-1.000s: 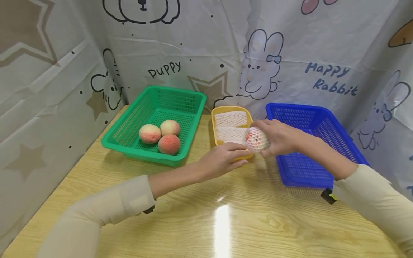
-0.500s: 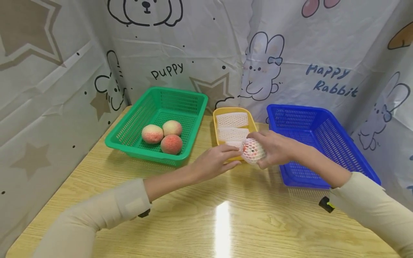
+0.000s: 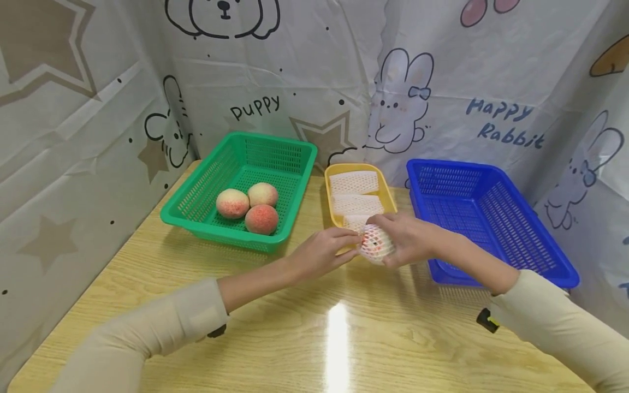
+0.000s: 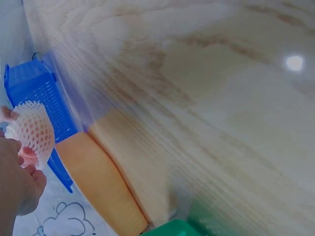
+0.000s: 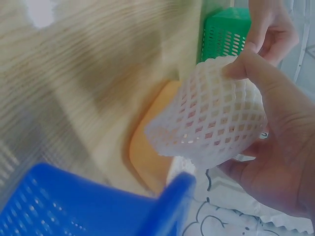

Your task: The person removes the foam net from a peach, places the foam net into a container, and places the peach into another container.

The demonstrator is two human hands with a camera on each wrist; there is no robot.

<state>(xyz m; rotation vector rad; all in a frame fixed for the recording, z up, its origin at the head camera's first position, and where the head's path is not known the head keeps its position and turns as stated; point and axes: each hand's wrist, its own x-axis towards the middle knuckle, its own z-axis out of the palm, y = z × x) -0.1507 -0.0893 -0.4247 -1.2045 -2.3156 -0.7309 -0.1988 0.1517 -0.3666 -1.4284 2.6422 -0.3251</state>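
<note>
My right hand [image 3: 410,240] grips a peach [image 3: 376,244] wrapped in a white foam net [image 5: 216,113], held over the front end of the yellow basket. Thumb and fingers of that hand lie round the net in the right wrist view. From the other side my left hand [image 3: 324,252] pinches the edge of the net, its fingertips against the peach; its curled fingers also show in the left wrist view beside the net [image 4: 32,130]. Flat white foam nets [image 3: 355,182] lie in the yellow basket [image 3: 328,191].
Left of the yellow basket stands a green basket [image 3: 223,236] with several bare peaches [image 3: 261,219]. A blue basket [image 3: 516,188] stands to the right. Behind them hangs a printed curtain [image 3: 314,71], and all rest on a wooden table [image 3: 393,338].
The right hand has brought the netted peach toward the body and slightly left, off the yellow basket's middle. The left hand has shifted a little left and now meets the net's edge.
</note>
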